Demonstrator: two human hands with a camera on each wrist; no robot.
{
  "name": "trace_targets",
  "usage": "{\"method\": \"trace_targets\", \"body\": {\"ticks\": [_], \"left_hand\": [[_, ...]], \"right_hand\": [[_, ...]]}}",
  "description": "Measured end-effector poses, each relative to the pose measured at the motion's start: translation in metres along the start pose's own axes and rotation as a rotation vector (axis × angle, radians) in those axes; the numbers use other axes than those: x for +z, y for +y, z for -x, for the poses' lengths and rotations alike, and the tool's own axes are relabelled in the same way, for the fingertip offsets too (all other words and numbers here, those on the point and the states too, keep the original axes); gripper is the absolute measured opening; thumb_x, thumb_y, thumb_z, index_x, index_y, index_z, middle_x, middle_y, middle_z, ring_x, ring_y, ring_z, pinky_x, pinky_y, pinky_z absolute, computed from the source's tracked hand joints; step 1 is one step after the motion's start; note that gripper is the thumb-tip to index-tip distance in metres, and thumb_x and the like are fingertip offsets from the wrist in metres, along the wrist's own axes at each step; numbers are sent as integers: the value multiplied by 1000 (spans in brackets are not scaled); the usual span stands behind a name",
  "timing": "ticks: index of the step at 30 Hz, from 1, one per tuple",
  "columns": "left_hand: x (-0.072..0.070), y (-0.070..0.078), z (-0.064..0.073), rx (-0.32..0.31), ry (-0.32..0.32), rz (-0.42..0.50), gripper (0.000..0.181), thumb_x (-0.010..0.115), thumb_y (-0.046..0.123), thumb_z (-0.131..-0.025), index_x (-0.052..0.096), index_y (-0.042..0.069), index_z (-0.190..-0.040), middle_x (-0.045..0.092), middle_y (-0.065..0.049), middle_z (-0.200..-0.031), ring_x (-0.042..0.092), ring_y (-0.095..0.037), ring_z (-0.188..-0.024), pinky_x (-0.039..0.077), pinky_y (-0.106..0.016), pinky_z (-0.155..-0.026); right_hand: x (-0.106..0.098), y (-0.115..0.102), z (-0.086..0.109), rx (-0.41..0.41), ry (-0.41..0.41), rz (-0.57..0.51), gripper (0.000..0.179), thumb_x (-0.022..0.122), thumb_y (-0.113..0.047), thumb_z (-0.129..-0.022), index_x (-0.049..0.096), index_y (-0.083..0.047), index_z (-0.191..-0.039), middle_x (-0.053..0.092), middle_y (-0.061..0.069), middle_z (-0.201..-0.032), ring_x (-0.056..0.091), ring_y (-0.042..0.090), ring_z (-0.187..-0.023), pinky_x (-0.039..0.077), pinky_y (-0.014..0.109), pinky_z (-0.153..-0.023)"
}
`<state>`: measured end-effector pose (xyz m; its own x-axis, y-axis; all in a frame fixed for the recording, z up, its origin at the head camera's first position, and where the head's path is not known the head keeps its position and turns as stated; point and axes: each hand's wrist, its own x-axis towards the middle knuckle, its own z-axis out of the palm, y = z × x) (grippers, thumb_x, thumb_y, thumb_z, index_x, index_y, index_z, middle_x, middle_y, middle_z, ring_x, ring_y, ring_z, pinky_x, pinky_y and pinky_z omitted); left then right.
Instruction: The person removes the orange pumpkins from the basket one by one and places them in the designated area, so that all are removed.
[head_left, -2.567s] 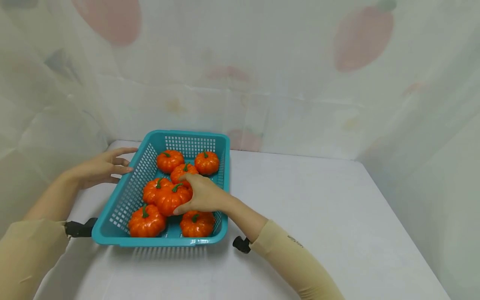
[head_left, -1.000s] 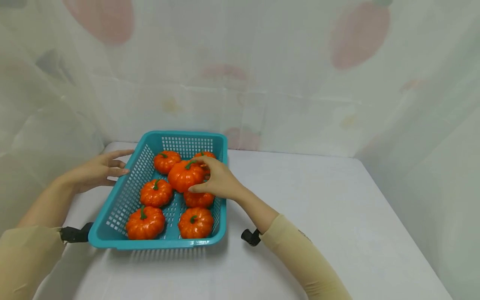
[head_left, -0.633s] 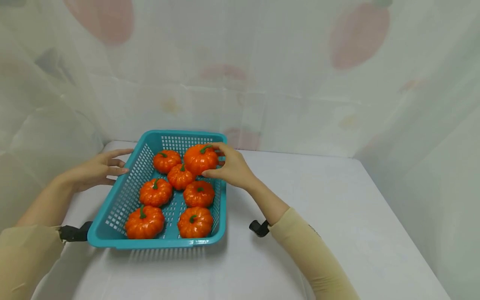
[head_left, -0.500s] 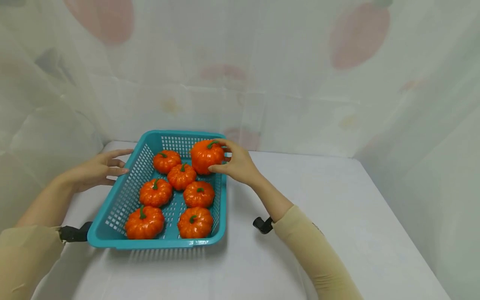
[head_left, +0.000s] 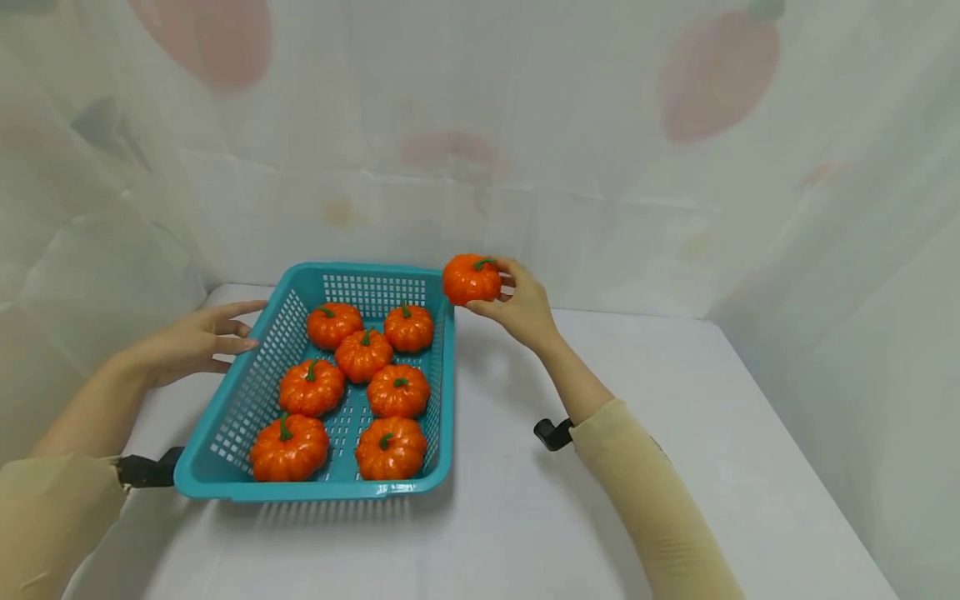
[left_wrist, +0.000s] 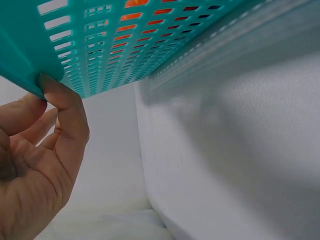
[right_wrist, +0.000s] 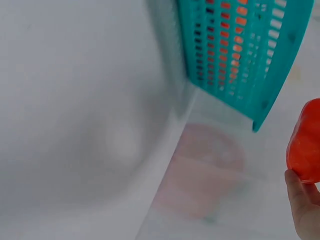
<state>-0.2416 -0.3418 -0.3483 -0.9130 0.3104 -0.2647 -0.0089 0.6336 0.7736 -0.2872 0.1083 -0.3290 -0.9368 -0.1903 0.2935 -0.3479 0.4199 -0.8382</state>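
Observation:
Beyond the far right corner of a teal plastic basket (head_left: 452, 375), my right hand (head_left: 521, 312) grips a small orange pumpkin (head_left: 470, 281) with a green stem, held up above the table. In the right wrist view, a fingertip (right_wrist: 295, 187) presses against that pumpkin's glossy side. Several similar pumpkins lie inside the basket, among them a front left one (head_left: 288, 448) and a back right one (head_left: 408, 329). At the basket's left rim, my left hand (head_left: 197, 340) holds the edge. Seen in the left wrist view, one digit (left_wrist: 67, 100) bends with its tip tucked at the rim.
The basket stands on a white table (head_left: 637, 467), with perforated sides. Pale curtains (head_left: 600, 117) printed with fruit hang behind the table and along both sides. Black wrist devices (head_left: 553, 434) are strapped to both arms, over beige sleeves.
My right hand has lifted the pumpkin from the middle of the basket, carrying it right and back past the rim. The back right pumpkin is uncovered. My left hand stays at the rim.

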Motion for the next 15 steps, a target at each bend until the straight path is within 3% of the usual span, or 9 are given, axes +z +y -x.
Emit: {"method": "trace_targets", "body": {"ticks": [15], "left_hand": [[1, 2, 1, -6, 14, -7, 87, 59, 32, -98, 1, 12, -160, 44, -23, -132, 58, -26, -110, 53, -59, -95]], "right_hand": [[-22, 49, -11, 129, 70, 54, 73, 82, -23, -81, 47, -11, -143, 50, 10, -147, 50, 33, -132, 49, 47, -106]]}}
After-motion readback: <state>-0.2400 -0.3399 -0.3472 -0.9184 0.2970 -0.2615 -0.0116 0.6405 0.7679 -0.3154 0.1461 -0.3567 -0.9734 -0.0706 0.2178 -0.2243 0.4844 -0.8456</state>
